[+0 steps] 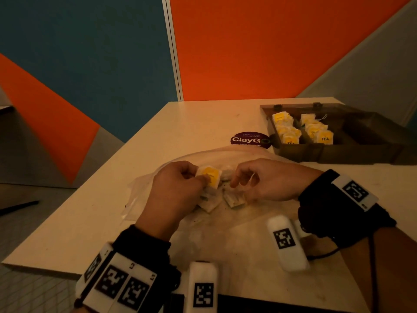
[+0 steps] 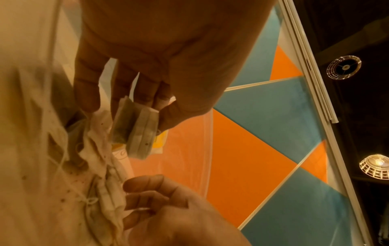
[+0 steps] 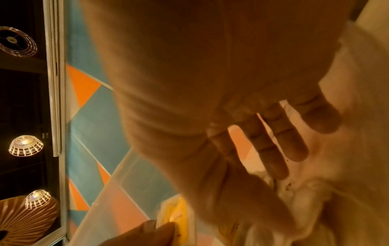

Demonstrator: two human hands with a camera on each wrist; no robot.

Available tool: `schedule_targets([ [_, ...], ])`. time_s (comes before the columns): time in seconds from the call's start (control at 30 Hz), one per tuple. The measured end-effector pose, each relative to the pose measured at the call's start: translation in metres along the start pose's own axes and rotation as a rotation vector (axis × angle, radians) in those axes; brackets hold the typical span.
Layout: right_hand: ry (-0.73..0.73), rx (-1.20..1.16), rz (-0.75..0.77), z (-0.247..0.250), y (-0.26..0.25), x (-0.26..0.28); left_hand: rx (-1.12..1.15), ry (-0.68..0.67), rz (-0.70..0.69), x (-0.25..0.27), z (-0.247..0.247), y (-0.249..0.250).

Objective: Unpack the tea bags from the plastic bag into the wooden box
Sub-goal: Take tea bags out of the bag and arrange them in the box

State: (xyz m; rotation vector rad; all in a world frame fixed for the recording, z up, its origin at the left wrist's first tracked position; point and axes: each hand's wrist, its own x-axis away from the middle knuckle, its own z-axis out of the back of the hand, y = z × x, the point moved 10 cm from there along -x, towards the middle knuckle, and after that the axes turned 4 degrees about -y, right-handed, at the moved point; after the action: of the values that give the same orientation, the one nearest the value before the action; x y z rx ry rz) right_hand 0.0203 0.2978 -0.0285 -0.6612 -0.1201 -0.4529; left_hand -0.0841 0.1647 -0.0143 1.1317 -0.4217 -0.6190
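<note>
The plastic bag (image 1: 225, 213) lies flat on the bench (image 1: 180, 123) right in front of the person, so both hands can work over it. The left hand (image 1: 173, 195) holds a small stack of tea bags (image 1: 208, 177), thumb pressed on the yellow label and fingers curled beneath; the left wrist view shows several packets pinched together, probably to carry them in one trip. The right hand (image 1: 266, 179) curls loosely over the loose tea bags (image 1: 233, 198) left on the plastic; whether its grip has closed on one I cannot tell. The wooden box (image 1: 334, 152) sits open, well apart to the right, two compartments already filled with tea bags standing upright.
</note>
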Motion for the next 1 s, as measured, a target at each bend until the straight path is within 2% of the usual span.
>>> schedule_targets([
  [0.13,-0.075,0.140,-0.036,-0.005,0.005,0.003,0.036,0.004,-0.001,-0.001,0.001,-0.001],
  [0.37,0.036,0.183,0.032,0.003,0.003,-0.002,0.061,-0.006,0.000,-0.004,0.000,-0.003],
  [0.7,0.219,-0.175,0.164,0.022,-0.003,-0.005,0.054,0.005,-0.017,-0.004,-0.001,-0.002],
  [0.93,0.048,-0.173,0.194,0.010,-0.013,0.002,-0.041,0.067,-0.060,-0.005,0.009,0.003],
  [1.0,0.002,-0.187,0.244,0.007,-0.020,0.006,-0.047,0.060,-0.053,-0.003,0.008,0.004],
])
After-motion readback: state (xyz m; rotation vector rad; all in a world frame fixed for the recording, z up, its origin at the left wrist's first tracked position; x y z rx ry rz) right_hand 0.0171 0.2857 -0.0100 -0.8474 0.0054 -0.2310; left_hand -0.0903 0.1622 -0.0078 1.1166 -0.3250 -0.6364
